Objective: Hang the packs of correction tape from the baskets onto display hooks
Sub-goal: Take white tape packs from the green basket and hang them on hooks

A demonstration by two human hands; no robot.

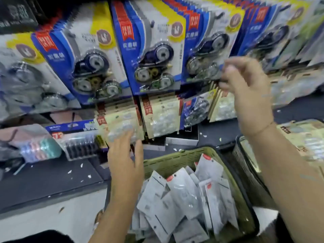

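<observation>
hanging step: left hand (125, 155), fingers straight, steadies pack (121, 123); right hand (245, 90) blurred, grip unclear. next: align pack's hole with hook.

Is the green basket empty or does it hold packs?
Holds packs: the green basket has a loose, overlapping heap of grey packs inside it.

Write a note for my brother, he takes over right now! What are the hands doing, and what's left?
Left hand: fingers straight, touching the front beige pack in the lower hanging row.
Right hand: raised by the blue packs, blurred; cannot tell if it holds anything.
Green basket: full of grey packs.
Black basket: seems to hold more beige packs.
Done: many packs hang on the display.
Left: hang what is in both baskets.
</observation>
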